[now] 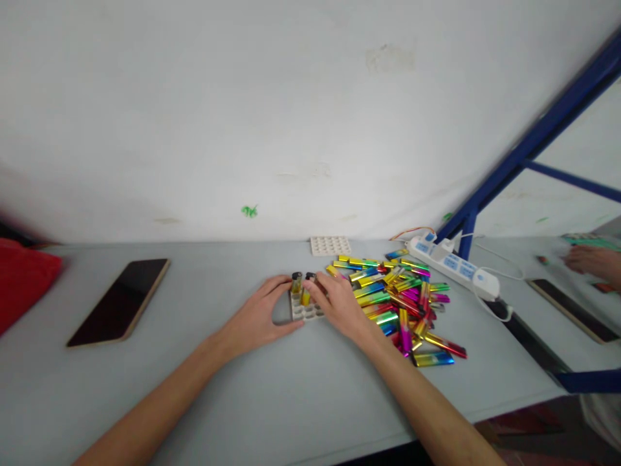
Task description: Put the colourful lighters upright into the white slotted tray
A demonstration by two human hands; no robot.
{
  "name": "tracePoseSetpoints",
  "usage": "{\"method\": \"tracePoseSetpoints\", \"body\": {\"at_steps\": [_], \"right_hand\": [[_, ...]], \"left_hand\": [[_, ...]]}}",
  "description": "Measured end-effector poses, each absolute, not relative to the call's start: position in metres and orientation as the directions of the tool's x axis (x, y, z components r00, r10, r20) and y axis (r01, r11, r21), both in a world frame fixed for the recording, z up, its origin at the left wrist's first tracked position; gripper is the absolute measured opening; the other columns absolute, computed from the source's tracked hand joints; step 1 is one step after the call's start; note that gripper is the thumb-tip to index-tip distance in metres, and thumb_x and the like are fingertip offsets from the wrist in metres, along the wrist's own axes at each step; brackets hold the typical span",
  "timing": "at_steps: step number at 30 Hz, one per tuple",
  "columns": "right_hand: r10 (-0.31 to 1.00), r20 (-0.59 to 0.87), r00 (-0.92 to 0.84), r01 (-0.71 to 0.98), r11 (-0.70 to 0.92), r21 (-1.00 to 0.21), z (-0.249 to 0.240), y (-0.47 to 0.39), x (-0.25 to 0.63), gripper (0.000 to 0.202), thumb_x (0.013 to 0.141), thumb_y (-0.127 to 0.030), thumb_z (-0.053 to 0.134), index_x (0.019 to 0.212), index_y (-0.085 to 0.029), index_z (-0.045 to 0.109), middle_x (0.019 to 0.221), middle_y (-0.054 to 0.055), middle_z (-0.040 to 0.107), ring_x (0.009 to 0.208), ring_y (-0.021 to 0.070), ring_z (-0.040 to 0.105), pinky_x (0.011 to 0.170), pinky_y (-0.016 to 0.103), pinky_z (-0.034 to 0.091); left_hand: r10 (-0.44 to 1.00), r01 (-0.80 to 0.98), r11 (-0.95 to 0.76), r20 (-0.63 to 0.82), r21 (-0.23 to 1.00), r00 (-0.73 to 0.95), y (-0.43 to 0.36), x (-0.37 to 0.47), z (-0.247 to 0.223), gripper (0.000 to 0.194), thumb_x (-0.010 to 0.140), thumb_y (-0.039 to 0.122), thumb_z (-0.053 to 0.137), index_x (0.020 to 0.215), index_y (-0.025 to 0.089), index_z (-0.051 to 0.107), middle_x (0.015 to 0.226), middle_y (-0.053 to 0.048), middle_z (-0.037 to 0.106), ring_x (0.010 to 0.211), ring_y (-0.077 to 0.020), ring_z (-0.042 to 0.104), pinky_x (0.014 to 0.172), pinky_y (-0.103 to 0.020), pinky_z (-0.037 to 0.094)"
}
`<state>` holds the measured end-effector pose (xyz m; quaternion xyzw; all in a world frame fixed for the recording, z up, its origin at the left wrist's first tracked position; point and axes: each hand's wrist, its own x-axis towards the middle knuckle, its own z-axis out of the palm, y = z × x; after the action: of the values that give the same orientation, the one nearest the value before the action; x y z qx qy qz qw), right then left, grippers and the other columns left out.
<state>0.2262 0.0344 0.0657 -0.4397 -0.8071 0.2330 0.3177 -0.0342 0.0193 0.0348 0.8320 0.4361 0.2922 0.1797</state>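
A small off-white tray with rows of holes lies on the table between my hands. My left hand curves around its left side, thumb at the near corner and fingers at the far corner, steadying it. One lighter with a black top stands upright in the far left part of the tray. Beside it, my right hand reaches over the tray, its fingers closed on a yellow lighter. The right part of the tray is hidden under that hand. To the right lies a heap of shiny multicoloured lighters.
A second holed tray lies near the wall. The power strip with cables and a blue metal frame stand at right. A phone and a red bag are at left. Another person's hand shows beyond the frame.
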Motion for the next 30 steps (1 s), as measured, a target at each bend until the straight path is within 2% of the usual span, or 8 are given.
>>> {"method": "tracePoseSetpoints", "body": {"at_steps": [4,12,16,19,23,27,30], "right_hand": [[0.846,0.276,-0.457,0.585,0.519,-0.623,0.064,0.036,0.224,0.039,0.13,-0.052,0.064,0.102,-0.026,0.071,0.1,0.007,0.086,0.09,0.025,0.077,0.08,0.033,0.05],[0.742,0.299,-0.6,0.689,0.669,-0.278,0.08,0.038,0.226,0.044,0.129,-0.058,0.064,0.113,-0.02,0.08,0.106,0.011,0.087,0.099,0.0261,0.079,0.096,0.038,0.05],[0.768,0.269,-0.581,0.748,0.634,-0.194,0.083,0.036,0.219,0.041,0.129,-0.055,0.065,0.12,-0.019,0.083,0.112,0.013,0.087,0.107,0.0279,0.081,0.104,0.041,0.05],[0.78,0.269,-0.565,0.758,0.619,-0.204,0.082,0.034,0.216,0.037,0.129,-0.052,0.068,0.117,-0.021,0.084,0.112,0.011,0.087,0.11,0.0277,0.08,0.108,0.041,0.05],[0.787,0.309,-0.534,0.724,0.614,-0.314,0.085,0.042,0.24,0.037,0.13,-0.05,0.067,0.114,-0.022,0.084,0.11,0.009,0.086,0.108,0.0258,0.079,0.103,0.04,0.052],[0.853,0.363,-0.374,0.727,0.513,-0.456,0.094,0.05,0.304,0.026,0.129,-0.036,0.067,0.115,-0.023,0.084,0.115,0.01,0.088,0.109,0.0267,0.079,0.101,0.039,0.055],[0.881,0.342,-0.327,0.76,0.461,-0.459,0.1,0.044,0.359,0.016,0.123,-0.029,0.074,0.117,-0.023,0.087,0.115,0.011,0.087,0.112,0.0301,0.08,0.106,0.044,0.06]], "left_hand": [[0.837,0.609,-0.542,0.308,0.579,0.452,0.02,-0.035,0.034,0.075,0.099,0.059,0.097,0.162,0.025,0.075,0.17,-0.017,0.076,0.159,-0.0412,0.073,0.143,-0.059,0.057],[0.84,0.615,-0.535,0.285,0.579,0.462,0.024,-0.039,0.03,0.077,0.101,0.07,0.092,0.16,0.025,0.076,0.169,-0.018,0.076,0.158,-0.042,0.074,0.142,-0.06,0.057],[0.839,0.627,-0.54,0.295,0.562,0.458,0.026,-0.041,0.026,0.078,0.1,0.073,0.092,0.16,0.026,0.076,0.17,-0.017,0.076,0.159,-0.042,0.074,0.142,-0.06,0.058],[0.835,0.631,-0.547,0.302,0.55,0.46,0.028,-0.043,0.023,0.077,0.102,0.076,0.089,0.159,0.026,0.077,0.171,-0.017,0.076,0.159,-0.0416,0.074,0.142,-0.059,0.058],[0.833,0.629,-0.551,0.31,0.549,0.459,0.031,-0.045,0.02,0.076,0.102,0.078,0.088,0.156,0.026,0.078,0.17,-0.019,0.077,0.158,-0.0443,0.075,0.141,-0.064,0.059],[0.835,0.628,-0.548,0.318,0.552,0.449,0.031,-0.045,0.019,0.075,0.102,0.079,0.087,0.156,0.028,0.078,0.171,-0.016,0.077,0.156,-0.0466,0.076,0.139,-0.066,0.061],[0.833,0.627,-0.551,0.327,0.55,0.445,0.031,-0.044,0.018,0.075,0.102,0.082,0.085,0.153,0.028,0.079,0.169,-0.015,0.078,0.154,-0.0463,0.077,0.14,-0.064,0.061]]}}
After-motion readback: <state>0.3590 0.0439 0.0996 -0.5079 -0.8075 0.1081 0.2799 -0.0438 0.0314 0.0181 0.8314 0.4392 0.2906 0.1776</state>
